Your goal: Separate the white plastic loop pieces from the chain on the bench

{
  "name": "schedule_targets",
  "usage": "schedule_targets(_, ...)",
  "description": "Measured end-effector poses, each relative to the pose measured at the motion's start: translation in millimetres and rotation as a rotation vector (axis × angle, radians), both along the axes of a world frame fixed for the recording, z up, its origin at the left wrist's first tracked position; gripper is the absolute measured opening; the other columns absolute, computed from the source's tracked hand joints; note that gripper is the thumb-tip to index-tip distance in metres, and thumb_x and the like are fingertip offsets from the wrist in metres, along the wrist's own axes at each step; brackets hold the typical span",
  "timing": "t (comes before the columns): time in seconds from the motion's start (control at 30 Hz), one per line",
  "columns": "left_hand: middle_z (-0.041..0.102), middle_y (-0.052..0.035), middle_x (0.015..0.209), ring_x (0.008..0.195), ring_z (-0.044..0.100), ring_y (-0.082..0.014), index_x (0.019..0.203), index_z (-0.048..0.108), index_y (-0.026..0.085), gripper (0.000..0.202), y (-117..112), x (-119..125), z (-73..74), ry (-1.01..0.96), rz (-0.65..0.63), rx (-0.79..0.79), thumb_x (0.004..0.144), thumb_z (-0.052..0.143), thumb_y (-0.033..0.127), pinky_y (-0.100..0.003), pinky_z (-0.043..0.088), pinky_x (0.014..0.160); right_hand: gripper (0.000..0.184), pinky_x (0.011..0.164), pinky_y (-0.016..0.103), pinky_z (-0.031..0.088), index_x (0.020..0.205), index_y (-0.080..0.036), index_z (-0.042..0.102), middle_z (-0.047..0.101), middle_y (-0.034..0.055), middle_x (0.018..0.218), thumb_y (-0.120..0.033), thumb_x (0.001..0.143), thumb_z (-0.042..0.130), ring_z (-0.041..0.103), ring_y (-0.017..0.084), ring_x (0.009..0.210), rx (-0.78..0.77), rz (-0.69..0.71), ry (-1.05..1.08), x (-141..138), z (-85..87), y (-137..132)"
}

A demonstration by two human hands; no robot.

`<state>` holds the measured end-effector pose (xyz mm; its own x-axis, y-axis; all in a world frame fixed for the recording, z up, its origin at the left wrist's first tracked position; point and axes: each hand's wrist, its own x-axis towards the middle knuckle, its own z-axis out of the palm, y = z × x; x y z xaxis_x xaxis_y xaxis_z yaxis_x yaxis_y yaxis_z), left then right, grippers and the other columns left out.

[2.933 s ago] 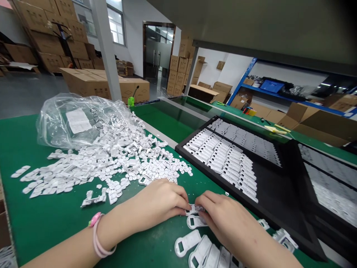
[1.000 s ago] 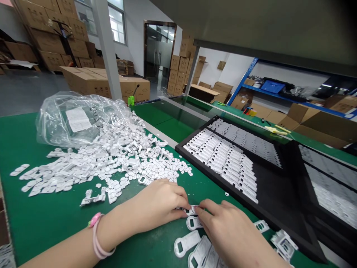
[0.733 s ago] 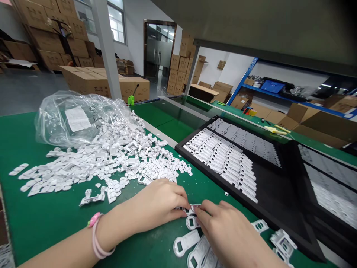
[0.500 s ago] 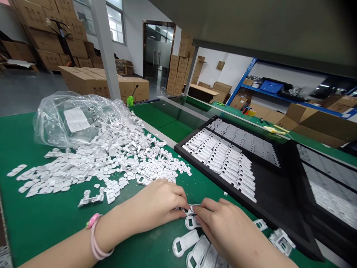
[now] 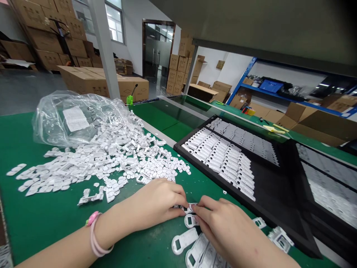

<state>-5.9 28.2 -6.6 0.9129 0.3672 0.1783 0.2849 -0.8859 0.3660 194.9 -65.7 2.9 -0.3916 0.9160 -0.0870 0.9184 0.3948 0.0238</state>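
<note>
My left hand [image 5: 164,199] is closed, its thumb and fingers pinching the left end of a small white plastic part [image 5: 187,209]. From the other side, the fingertips of my right hand [image 5: 220,216] press on the same part; the grip is partly hidden by my fingers. Just below it lies a white plastic piece with a square hole [image 5: 190,221], partly under my right hand. Nearer to me are several longer white plastic pieces [image 5: 184,241], rounded at one end with square holes. Some of these are covered by my right hand and wrist.
A heap of small white parts [image 5: 111,156] spreads over the green table [image 5: 50,230], beside a clear plastic bag [image 5: 50,123]. To the right, a black tray [image 5: 275,193] holds rows of white pieces. Loose white parts [image 5: 280,240] lie by its near edge. Cardboard boxes stand behind.
Almost nothing differs. Both hands keep their hold on the small white part, and the whole view has shifted very slightly.
</note>
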Motion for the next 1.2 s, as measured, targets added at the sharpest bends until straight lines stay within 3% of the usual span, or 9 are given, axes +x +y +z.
schedule_targets(0.2, 0.071, 0.0037, 0.1, 0.085, 0.068, -0.0147, 0.1, 0.073, 0.026, 0.009, -1.6, 0.2, 1.3, 0.018, 0.01, -0.014, 0.093, 0.068, 0.028, -0.029, 0.04, 0.074, 0.028, 0.061, 0.031, 0.029, 0.103, -0.028, 0.07, 0.065, -0.0005, 0.091, -0.019, 0.098, 0.043, 0.063, 0.017, 0.069, -0.123, -0.086, 0.015, -0.6, 11.5, 0.0)
schedule_targets(0.4, 0.071, 0.0031, 0.099, 0.086, 0.069, -0.0155, 0.101, 0.073, 0.025, 0.011, -2.8, -0.3, 2.4, 0.033, 0.007, -0.01, 0.094, 0.066, 0.028, -0.03, 0.041, 0.075, 0.03, 0.066, 0.032, 0.031, 0.1, -0.027, 0.068, 0.067, 0.0007, 0.094, -0.018, 0.099, 0.039, 0.067, 0.019, 0.083, -0.232, -0.123, 0.022, -2.2, 14.8, -0.4)
schedule_targets(0.7, 0.07, 0.002, 0.099, 0.085, 0.068, -0.0155, 0.101, 0.072, 0.025, 0.011, -3.5, -1.3, 1.5, 0.033, 0.004, 0.0, 0.095, 0.064, 0.028, -0.03, 0.044, 0.074, 0.029, 0.066, 0.032, 0.031, 0.088, -0.024, 0.066, 0.069, 0.0001, 0.09, -0.013, 0.096, 0.041, 0.068, 0.019, 0.081, -0.226, -0.121, 0.024, -3.5, 15.3, -0.7)
schedule_targets(1.2, 0.068, 0.0019, 0.105, 0.086, 0.067, -0.0155, 0.105, 0.071, 0.026, 0.019, -4.0, -1.2, 2.5, 0.08, 0.007, -0.033, 0.101, 0.052, 0.027, -0.03, 0.043, 0.076, 0.032, 0.067, 0.032, 0.032, 0.085, -0.024, 0.063, 0.07, 0.0002, 0.09, -0.019, 0.1, 0.035, 0.068, 0.02, 0.083, -0.235, -0.145, 0.093, -0.8, 17.9, -2.2)
